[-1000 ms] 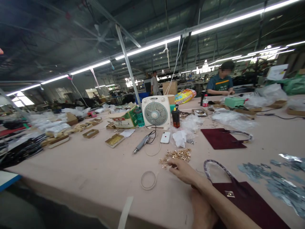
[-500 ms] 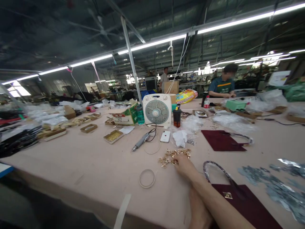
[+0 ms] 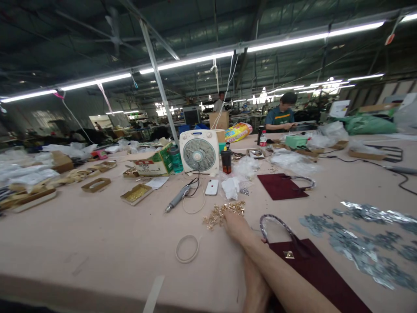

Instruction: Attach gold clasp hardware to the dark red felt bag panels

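My right hand [image 3: 235, 225] reaches into a pile of small gold-coloured metal fittings [image 3: 213, 216]. Its fingers are curled down and pressed together among them; whatever lies between the fingertips is hidden. Beneath the right forearm crosses my left arm, and only a bit of my left hand [image 3: 263, 240] shows beside the maroon handbag [image 3: 321, 269]. The rest of that hand is covered, so its grip cannot be seen. This bag lies flat, with a plastic-wrapped handle [image 3: 276, 218] and a gold clasp [image 3: 288, 255].
A second maroon bag [image 3: 280, 188] lies farther back. Grey metallic scraps [image 3: 352, 243] spread at right. A roll of tape [image 3: 186, 249], a grey power screwdriver [image 3: 177, 199], a phone [image 3: 211, 187] and a fan [image 3: 199, 153] stand or lie around the pile. A co-worker [image 3: 280, 115] sits across the table.
My view has turned to the right, so the table's things appear farther left. The right hand remains at the gold fittings, and a bit of the left hand now shows by the bag.
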